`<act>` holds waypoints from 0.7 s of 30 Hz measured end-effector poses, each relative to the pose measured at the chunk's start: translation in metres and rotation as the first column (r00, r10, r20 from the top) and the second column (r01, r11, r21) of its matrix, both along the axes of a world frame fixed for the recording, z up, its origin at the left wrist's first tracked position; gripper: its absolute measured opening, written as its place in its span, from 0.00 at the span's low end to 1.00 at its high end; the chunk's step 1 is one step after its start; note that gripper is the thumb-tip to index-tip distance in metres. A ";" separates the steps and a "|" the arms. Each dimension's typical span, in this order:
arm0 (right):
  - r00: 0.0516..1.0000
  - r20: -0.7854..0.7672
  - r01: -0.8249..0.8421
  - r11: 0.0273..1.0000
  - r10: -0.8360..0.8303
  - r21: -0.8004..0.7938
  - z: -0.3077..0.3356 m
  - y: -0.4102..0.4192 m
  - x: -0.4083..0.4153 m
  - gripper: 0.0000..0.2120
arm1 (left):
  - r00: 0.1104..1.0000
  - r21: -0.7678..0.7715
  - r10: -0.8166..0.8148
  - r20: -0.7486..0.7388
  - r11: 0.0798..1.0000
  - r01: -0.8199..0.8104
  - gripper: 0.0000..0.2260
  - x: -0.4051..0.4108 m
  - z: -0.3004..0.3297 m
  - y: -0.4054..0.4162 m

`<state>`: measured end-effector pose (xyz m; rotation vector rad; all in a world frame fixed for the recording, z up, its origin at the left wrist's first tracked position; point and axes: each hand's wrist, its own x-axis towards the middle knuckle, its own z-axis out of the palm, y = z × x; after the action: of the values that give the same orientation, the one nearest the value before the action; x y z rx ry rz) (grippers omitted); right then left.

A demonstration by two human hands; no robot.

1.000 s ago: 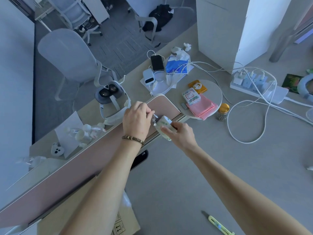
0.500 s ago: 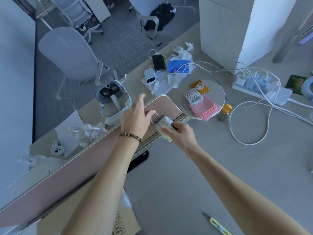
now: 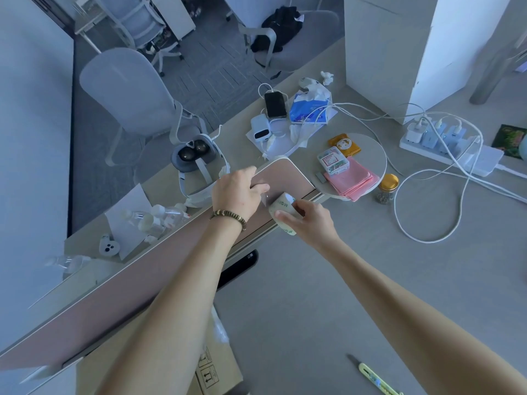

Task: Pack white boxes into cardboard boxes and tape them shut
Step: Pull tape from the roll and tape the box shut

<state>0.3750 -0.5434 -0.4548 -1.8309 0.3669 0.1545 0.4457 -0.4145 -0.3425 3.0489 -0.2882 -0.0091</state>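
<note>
Your right hand (image 3: 309,216) is wrapped around the tape roll (image 3: 282,213), with your fingers curled over its outer side. Your left hand (image 3: 238,193) sits just beside the roll, on the pink divider (image 3: 285,178), with its fingers bent. It looks like they are pinching the loose end of the tape (image 3: 265,198), but the tape is clear and thin, so you cannot tell for sure.

The roll is held right up against the pink divider, near its rounded end. A cardboard box (image 3: 212,372) lies flat low down by the divider, close to your left arm. The yellow knife (image 3: 376,379) lies on the table, well away from the divider, near your right arm. No white boxes can be picked out.

The roll is probably light and stiff, so it is easy to hold by its round side, like you do now. The tape end is likely the tricky part. It is thin, floppy and sticky, and it can curl and stick to itself or your fingers. Pinch it at the very tip and keep it pulled flat.
</note>
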 end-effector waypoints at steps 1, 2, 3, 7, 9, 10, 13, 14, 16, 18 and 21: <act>1.000 0.018 -0.008 0.999 0.009 -0.043 0.002 0.001 0.001 0.25 | 1.000 -0.024 -0.007 -0.022 1.000 0.007 0.24 0.001 0.003 0.001; 0.999 0.033 -0.016 0.996 0.019 -0.087 0.004 0.003 0.003 0.25 | 0.999 -0.047 -0.023 -0.046 0.999 0.021 0.24 0.003 0.005 0.002; 0.999 0.040 -0.026 0.992 0.031 -0.124 0.007 0.004 0.004 0.25 | 0.997 -0.064 -0.038 -0.069 0.997 0.034 0.23 0.005 0.007 0.004; 0.998 0.006 -0.062 0.983 0.064 -0.175 0.015 0.006 0.004 0.22 | 0.991 -0.100 -0.075 -0.110 0.993 0.064 0.19 0.007 0.009 0.009; 0.996 -0.020 -0.087 0.980 0.085 -0.181 0.017 0.007 0.004 0.17 | 0.992 -0.055 -0.092 -0.090 0.995 0.087 0.18 0.004 0.005 0.010; 0.995 -0.033 -0.102 0.976 0.097 -0.193 0.019 0.007 0.003 0.14 | 0.992 -0.030 -0.108 -0.072 0.994 0.106 0.16 0.002 0.003 0.010; 0.991 -0.062 -0.126 0.967 0.114 -0.222 0.021 0.002 0.002 0.20 | 0.986 0.010 -0.158 -0.050 0.987 0.158 0.17 -0.007 -0.005 0.012; 0.992 -0.060 -0.123 0.967 0.112 -0.224 0.020 0.000 0.000 0.22 | 0.982 0.010 -0.181 -0.050 0.983 0.181 0.26 -0.012 -0.008 0.015; 0.993 -0.053 -0.113 0.969 0.104 -0.221 0.017 -0.004 -0.004 0.23 | 0.976 -0.023 -0.217 0.002 0.976 0.217 0.36 -0.024 -0.013 0.022; 0.996 -0.048 -0.091 0.967 0.081 -0.238 0.015 -0.008 -0.008 0.23 | 0.969 -0.029 -0.244 0.032 0.969 0.245 0.39 -0.038 -0.015 0.031; 0.999 0.016 -0.030 0.955 0.037 -0.294 0.020 -0.010 -0.017 0.25 | 0.967 -0.039 -0.254 0.021 0.966 0.255 0.37 -0.062 -0.015 0.048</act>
<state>0.3582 -0.5536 -0.4346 -2.1322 0.3583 0.1072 0.3839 -0.3668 -0.3579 2.9485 -0.6707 0.0049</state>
